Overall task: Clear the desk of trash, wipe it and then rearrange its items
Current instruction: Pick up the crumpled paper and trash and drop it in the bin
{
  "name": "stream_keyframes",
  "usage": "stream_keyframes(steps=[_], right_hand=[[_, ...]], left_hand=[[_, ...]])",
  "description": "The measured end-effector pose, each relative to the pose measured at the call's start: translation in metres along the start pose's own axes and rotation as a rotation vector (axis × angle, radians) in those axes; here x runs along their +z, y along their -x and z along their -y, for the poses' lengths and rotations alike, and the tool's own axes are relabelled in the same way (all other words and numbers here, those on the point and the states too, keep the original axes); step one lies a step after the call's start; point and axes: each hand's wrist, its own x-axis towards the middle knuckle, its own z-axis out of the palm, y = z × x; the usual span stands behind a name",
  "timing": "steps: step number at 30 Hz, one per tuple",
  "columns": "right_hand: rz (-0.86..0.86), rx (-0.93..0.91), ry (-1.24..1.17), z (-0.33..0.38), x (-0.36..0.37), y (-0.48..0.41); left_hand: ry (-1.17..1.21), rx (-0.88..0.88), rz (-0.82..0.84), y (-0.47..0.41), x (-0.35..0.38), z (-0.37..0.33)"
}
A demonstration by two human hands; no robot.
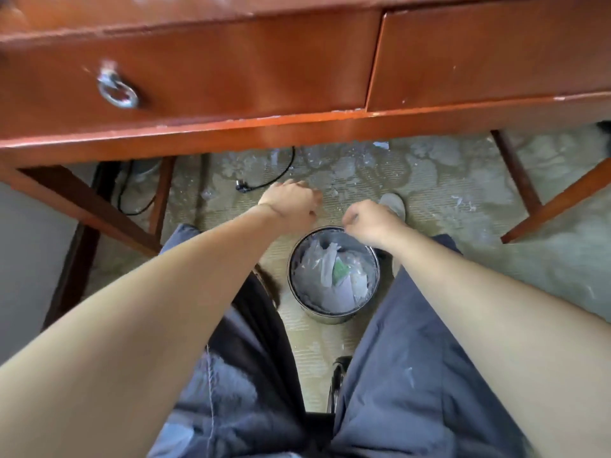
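Over the far rim of a paper-filled metal trash bin (330, 317) hangs the right hand (372, 224), fingers curled, with the left hand (291, 203) just beyond the bin, leftward.

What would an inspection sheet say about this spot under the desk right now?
Surface: desk front with two shut drawers; its top barely shows.
Job's things: bin on floor, holding plastic and paper trash.
Clutter: scraps scattered on the carpet.
Grippers: left hand and right hand near bin's far rim, fingers curled; any hold unclear.
Cables: black cable with plug on floor.
Surroundings: patterned carpet, shoe.
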Motion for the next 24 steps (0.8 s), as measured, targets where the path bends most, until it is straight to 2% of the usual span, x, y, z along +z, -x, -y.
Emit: stream_keyframes(steps=[8,14,19,24], right_hand=[[-0.274,-0.150,0.047,0.048,-0.080,0.068],[-0.495,-0.179,0.005,0.072,-0.126,0.116],[-0.642,-0.195,-0.023,0.093,-0.172,0.128],[-0.666,-0.179,-0.008,0.109,-0.211,0.111]], left_hand=[[-0.011,0.029,-0.335,0.063,-0.100,-0.001],[0.044,0.027,-0.500,0.099,-0.157,-0.005],[0.117,0.006,-0.574,0.107,-0.207,0.000],[0.161,-0.066,-0.554,0.090,-0.244,0.018]])
